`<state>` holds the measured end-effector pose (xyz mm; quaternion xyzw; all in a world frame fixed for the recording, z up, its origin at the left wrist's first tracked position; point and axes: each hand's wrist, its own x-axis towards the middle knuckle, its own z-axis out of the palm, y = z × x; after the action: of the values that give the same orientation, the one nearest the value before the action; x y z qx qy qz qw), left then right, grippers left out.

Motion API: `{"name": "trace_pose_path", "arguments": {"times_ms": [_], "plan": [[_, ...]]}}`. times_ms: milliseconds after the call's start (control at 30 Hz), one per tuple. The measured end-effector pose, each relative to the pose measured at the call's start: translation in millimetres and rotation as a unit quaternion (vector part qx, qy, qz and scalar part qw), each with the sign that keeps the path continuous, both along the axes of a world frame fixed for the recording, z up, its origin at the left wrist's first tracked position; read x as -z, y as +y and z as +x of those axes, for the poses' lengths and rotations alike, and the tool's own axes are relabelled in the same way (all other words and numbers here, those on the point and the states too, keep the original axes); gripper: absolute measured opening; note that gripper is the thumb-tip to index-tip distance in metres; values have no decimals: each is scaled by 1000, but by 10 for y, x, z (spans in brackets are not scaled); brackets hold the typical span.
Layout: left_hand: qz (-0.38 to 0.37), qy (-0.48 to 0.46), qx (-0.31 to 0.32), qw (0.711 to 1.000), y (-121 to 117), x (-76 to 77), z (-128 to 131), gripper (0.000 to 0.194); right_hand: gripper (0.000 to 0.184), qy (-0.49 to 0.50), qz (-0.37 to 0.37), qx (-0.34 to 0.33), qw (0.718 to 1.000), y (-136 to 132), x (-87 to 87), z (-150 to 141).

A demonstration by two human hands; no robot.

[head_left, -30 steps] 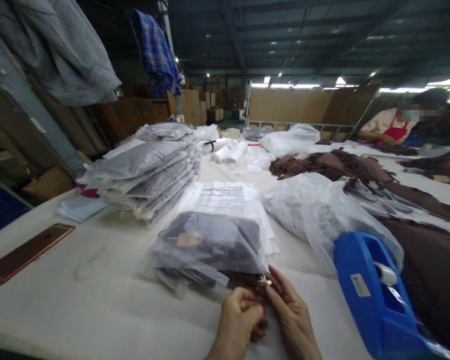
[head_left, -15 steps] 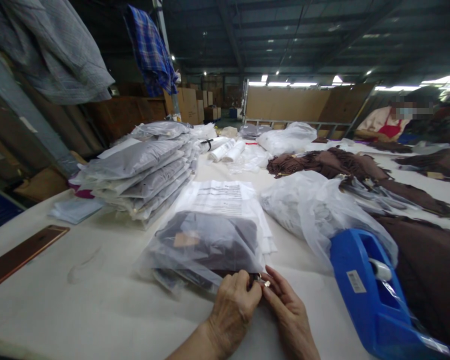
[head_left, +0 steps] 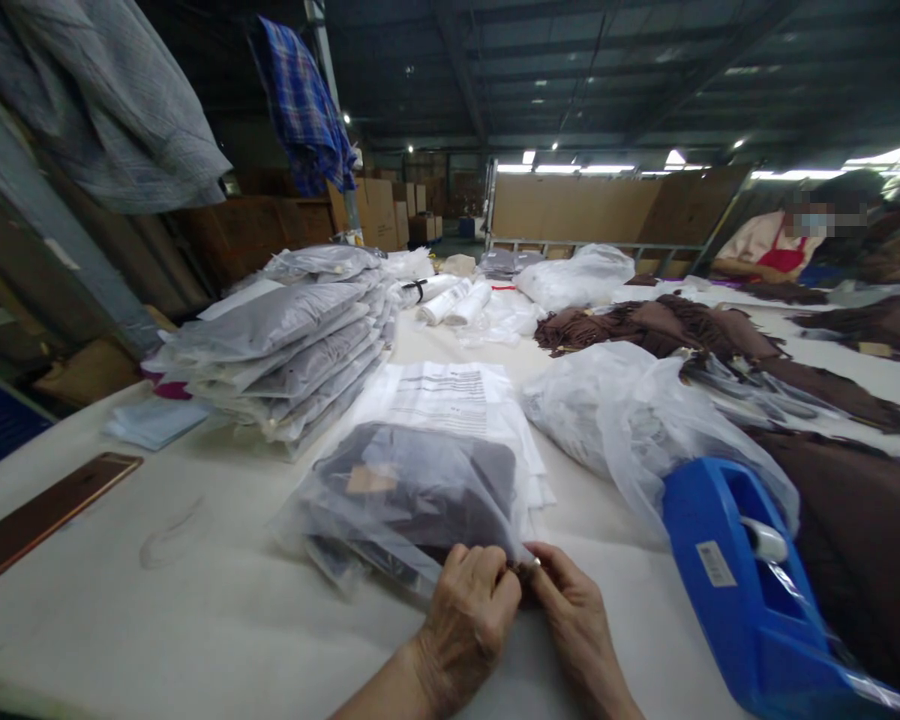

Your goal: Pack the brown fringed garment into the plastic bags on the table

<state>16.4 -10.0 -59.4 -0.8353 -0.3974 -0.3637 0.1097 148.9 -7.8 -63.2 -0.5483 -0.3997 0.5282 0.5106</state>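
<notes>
Cloudy plastic forms the bag (head_left: 412, 500) in the middle of the head view, lying on the white table (head_left: 217, 620), with a folded dark bundle (head_left: 457, 480) and a tan patch (head_left: 371, 479) showing through. At the bag's near right corner, the left hand (head_left: 471, 620) is curled narrow, back upward; its own fingers cover whatever they grip, so I cannot tell what that is. Just beside it, the right hand (head_left: 577, 605) pinches a small shiny piece (head_left: 535, 563) between thumb and forefinger. White printed bags (head_left: 439, 395) lie flat just behind the bundle. On the left are a pile of filled bags (head_left: 292, 325) and a phone (head_left: 52, 512). On the right, a blue tape dispenser (head_left: 720, 610) sits against a crumpled plastic bag (head_left: 607, 400), near brown cloth (head_left: 862, 550). A person (head_left: 750, 243) wearing red and pink is farther back.
</notes>
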Motion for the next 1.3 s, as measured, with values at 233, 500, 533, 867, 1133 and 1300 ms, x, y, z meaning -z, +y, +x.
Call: {"name": "trace_pose_path", "arguments": {"times_ms": [233, 500, 533, 867, 1133, 1300], "plan": [[21, 54, 63, 996, 23, -8, -70, 26, 38, -20, 2, 30, 999, -53, -56, -34], [-46, 91, 84, 991, 52, -112, -55, 26, 40, -45, 5, 80, 996, -135, -12, -85], [-31, 108, 74, 991, 51, -105, -48, 27, 41, -49, 5, 91, 995, -142, -21, -95], [101, 110, 115, 982, 67, -87, -75, 24, 45, -69, 10, 115, 991, -108, -59, -154], [118, 110, 138, 977, 129, -53, -90, 26, 44, -102, 22, 127, 986, -125, 14, -153], [94, 157, 77, 980, 94, -69, -47, 25, 43, -130, 32, 120, 984, -155, 117, -147]]}}
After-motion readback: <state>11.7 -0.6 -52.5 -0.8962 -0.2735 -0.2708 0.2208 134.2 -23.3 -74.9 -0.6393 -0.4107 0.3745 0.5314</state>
